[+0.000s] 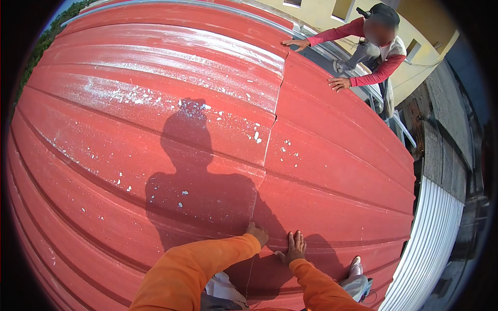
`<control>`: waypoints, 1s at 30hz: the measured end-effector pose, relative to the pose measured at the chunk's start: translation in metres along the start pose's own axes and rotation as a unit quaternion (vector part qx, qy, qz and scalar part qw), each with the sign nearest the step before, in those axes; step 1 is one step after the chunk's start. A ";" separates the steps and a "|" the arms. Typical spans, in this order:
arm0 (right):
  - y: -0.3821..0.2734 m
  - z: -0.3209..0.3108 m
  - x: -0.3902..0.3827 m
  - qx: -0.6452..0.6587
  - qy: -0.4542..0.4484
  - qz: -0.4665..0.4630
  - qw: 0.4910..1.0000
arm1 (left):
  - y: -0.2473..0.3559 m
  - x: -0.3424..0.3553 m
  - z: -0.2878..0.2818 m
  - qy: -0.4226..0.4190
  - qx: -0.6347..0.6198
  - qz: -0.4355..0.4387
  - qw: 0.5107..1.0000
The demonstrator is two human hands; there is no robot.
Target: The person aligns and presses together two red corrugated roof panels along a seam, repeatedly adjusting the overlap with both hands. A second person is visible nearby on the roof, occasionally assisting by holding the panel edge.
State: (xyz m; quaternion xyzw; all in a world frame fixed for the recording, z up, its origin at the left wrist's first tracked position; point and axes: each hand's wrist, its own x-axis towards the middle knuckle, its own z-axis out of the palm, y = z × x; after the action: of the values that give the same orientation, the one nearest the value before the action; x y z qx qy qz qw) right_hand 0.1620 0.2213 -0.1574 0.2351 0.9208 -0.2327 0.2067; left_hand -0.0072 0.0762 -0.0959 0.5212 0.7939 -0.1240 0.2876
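Red ribbed metal roofing sheets spread out below me, one overlapping another along a jagged seam. My left hand is closed in a fist against the seam at its near end. Whatever its fingers grip, if anything, is hidden. Just to the right, my right hand lies flat on the red sheet with its fingers spread. White flakes and powdery streaks are scattered over the left sheet. Across the roof, a co-worker in red sleeves and a dark cap rests both hands on the sheet's far edge.
Metal framing runs along the roof's right edge, beside a yellowish building wall. A lower corrugated roof lies beyond the drop on the right. My foot stands on the red sheet near the right hand.
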 end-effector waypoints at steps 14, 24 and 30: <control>0.008 0.015 0.001 -0.008 0.026 -0.015 1.000 | 0.000 0.006 0.007 -0.001 -0.014 0.010 1.000; 0.010 0.016 0.003 -0.003 0.031 -0.012 0.999 | 0.000 0.005 0.001 -0.024 -0.020 0.018 0.999; 0.012 0.020 0.003 -0.008 0.037 -0.010 0.999 | 0.000 0.007 0.001 -0.031 -0.034 0.011 0.999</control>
State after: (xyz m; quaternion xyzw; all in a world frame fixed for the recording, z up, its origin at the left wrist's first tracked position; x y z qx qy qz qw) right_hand 0.1709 0.2211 -0.1787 0.2327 0.9320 -0.2183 0.1719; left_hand -0.0090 0.0814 -0.1008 0.5156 0.7827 -0.1094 0.3311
